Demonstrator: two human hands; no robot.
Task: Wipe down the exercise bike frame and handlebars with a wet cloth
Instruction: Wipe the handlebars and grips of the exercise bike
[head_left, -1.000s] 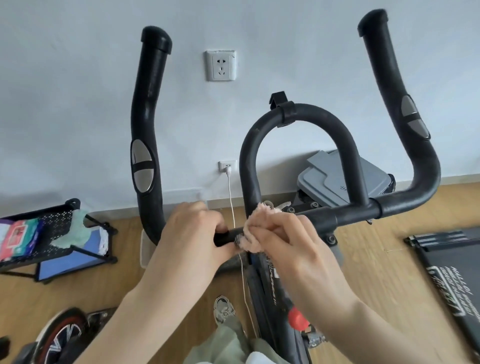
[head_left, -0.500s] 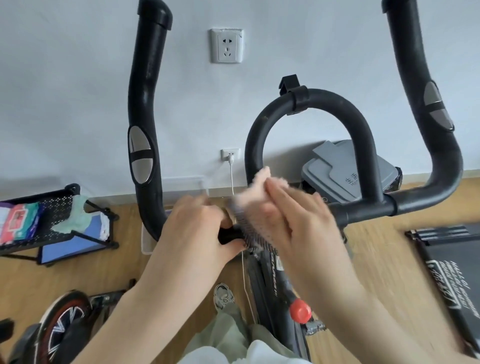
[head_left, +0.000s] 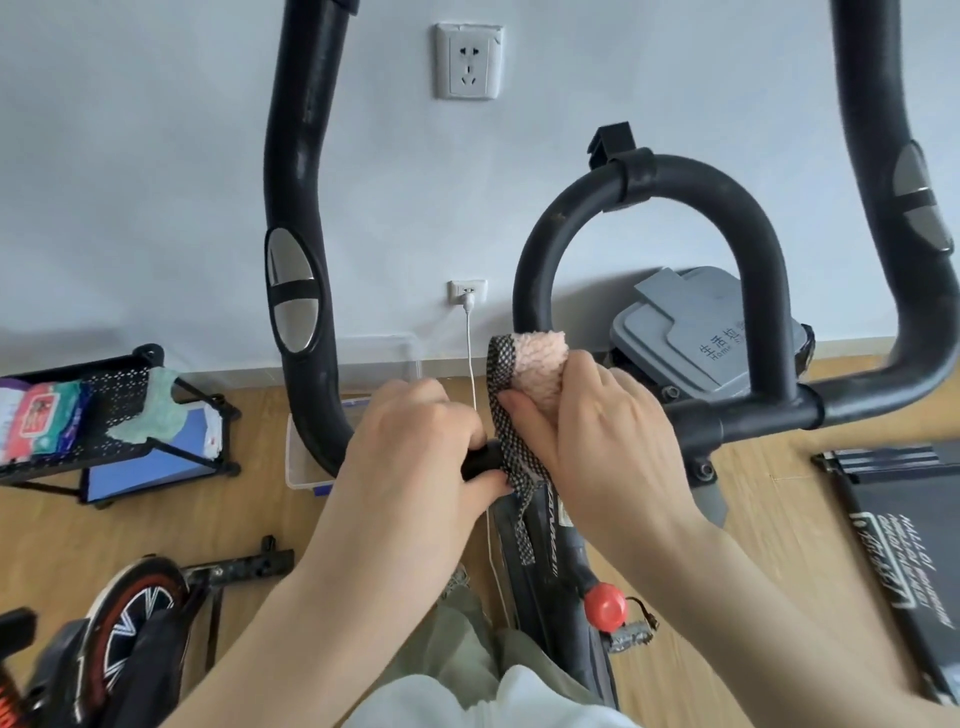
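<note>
The right hand (head_left: 597, 447) clutches the pink cloth (head_left: 537, 364), bunched against the crossbar (head_left: 480, 460) at 3 o'clock of the left hand (head_left: 415, 447), which grips that bar. The cloth's checkered tail hangs loose toward 6 o'clock and could snag on the frame (head_left: 550, 561). Bunched like this, it probably misses the bar's underside.

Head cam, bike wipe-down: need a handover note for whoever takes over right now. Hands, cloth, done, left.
Left hand: grips the crossbar of the handlebars.
Right hand: holds the cloth bunched against the crossbar at the foot of the centre loop. The cloth's checked edge hangs down over the frame.
Done: cannot tell; no wet marks show which parts are wiped.
Left: treat the left upright grip, the right upright grip, the loop and the frame as to do.
</note>
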